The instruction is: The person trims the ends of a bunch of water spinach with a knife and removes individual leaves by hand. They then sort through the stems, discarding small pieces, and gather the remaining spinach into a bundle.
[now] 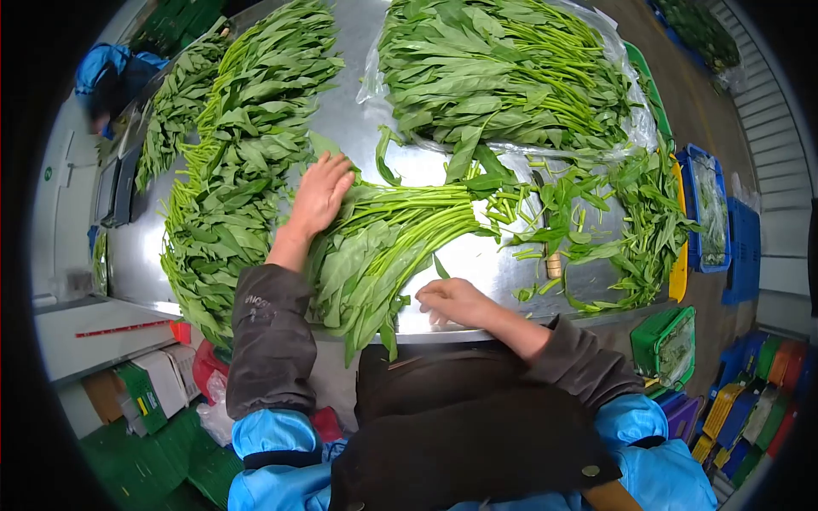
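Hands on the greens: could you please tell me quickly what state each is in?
Left hand: open, flat on the bundle of greens.
Right hand: loosely curled, holding nothing visible.

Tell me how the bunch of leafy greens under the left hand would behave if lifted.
The bunch of greens would probably droop at its broad, limp leaf end. Its long thin stems look stiffer. Being loose, untied stalks, some may slip out on the smooth metal table.

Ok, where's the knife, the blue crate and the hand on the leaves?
knife [554, 264], head view, on its pale handle.
blue crate [692, 162], head view, on its rim.
left hand [319, 194], head view, on its back.
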A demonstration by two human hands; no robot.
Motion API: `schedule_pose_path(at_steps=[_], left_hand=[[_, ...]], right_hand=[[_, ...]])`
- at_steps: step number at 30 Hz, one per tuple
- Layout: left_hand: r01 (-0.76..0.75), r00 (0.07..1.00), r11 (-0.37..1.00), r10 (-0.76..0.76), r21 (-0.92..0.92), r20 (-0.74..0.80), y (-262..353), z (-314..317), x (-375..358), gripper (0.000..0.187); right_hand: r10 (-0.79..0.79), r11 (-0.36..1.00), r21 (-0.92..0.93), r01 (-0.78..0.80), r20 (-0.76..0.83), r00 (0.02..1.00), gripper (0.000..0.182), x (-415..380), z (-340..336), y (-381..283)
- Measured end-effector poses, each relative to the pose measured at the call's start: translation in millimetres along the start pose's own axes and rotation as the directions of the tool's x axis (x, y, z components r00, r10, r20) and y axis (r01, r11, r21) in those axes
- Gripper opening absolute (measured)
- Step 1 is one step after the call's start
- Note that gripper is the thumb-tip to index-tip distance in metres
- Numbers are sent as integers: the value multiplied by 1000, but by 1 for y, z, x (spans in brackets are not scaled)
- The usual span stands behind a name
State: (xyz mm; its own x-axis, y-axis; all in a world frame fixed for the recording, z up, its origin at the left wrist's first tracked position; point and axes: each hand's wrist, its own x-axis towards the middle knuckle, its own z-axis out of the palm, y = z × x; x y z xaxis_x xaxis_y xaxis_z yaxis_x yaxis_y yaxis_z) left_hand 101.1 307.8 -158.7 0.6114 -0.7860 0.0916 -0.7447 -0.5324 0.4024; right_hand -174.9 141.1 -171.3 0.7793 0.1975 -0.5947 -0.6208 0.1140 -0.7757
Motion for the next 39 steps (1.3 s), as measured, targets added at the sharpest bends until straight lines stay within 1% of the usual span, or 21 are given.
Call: schedule_pose_path(at_steps=[7, 8, 9, 10, 12, 13, 15, 16, 18, 21, 23, 24, 28, 30, 31, 32, 34, 35, 37, 38, 39], left_hand=[[-36, 987, 997, 25, 72, 156, 12, -14, -38, 46], [28, 983, 999, -32, 24, 182, 15, -15, -43, 47], [61, 979, 998, -63, 15, 192, 14, -15, -46, 48], [62, 979, 998, -64, 14, 194, 16, -15, -46, 48], [99, 971, 994, -108, 52, 213, 22, -16, -43, 47], [103, 972, 993, -112, 55, 209, 26, -14, -43, 47], [104, 994, 988, -106, 110, 13, 35, -11, -44, 44], [108, 994, 988, -110, 115, 17, 42, -12, -49, 44], [106, 967, 994, -107, -17, -232, 57, -15, -61, 41], [146, 890, 936, -265, -319, -370, 91, -13, -95, 33], [37, 887, 920, -210, -390, -411, 121, -13, -119, 31], [-82, 906, 953, -51, -291, -421, 137, -17, -123, 28], [-308, 940, 917, 251, -254, -233, 180, 0, -123, 26], [-217, 953, 955, 162, -204, -258, 181, 16, -110, 30], [-211, 953, 957, 156, -199, -261, 178, 21, -105, 30], [-207, 950, 964, 158, -168, -268, 175, 25, -100, 36], [-204, 948, 970, 162, -132, -274, 173, 30, -97, 43], [-82, 960, 984, 34, -160, -278, 175, 31, -96, 50], [108, 961, 983, -141, -148, -239, 165, 45, -95, 72], [93, 959, 985, -128, -144, -255, 159, 57, -97, 72], [169, 978, 984, -174, -52, -115, 158, 62, -98, 76]], right_hand=[[96, 989, 119, -86, -81, 992, 30, 8, 24, -7], [11, 959, -281, -40, -104, 994, 24, 1, 22, -21], [-75, 771, -637, 0, -91, 993, 18, -4, 21, -32], [-72, 772, -636, -2, -90, 993, 18, -5, 21, -39], [-647, 482, -833, 271, -130, 751, 12, -1, 20, -52], [-649, 479, -833, 276, -125, 750, 12, 7, 18, -58], [-788, 298, -868, 398, 11, 616, 9, 30, 12, -71], [-788, 301, -864, 403, 12, 616, 9, 41, 12, -71], [-595, 71, -943, 324, 221, 773, 7, 62, 9, -69], [-545, 13, -920, 392, 322, 774, 5, 67, 1, -82], [-627, 139, -864, 484, 301, 718, 6, 65, -6, -81], [-701, 246, -778, 578, 268, 661, 8, 63, -10, -80], [-635, 464, -639, 613, 244, 734, 10, 62, -22, -80], [-439, 873, -196, 447, 86, 895, 7, 66, -27, -78], [-228, 963, -129, 239, 93, 969, 9, 59, -32, -88], [-231, 961, -131, 243, 101, 968, 9, 64, -32, -83], [-415, 888, 201, 413, -36, 909, 14, 74, -32, -73], [-383, 891, 263, 371, -7, 924, 19, 75, -37, -68], [-399, 869, 292, 400, -65, 915, 18, 79, -35, -62], [-402, 846, 326, 421, -128, 907, 17, 80, -34, -58], [-406, 851, 284, 441, -176, 897, 18, 78, -32, -56]])
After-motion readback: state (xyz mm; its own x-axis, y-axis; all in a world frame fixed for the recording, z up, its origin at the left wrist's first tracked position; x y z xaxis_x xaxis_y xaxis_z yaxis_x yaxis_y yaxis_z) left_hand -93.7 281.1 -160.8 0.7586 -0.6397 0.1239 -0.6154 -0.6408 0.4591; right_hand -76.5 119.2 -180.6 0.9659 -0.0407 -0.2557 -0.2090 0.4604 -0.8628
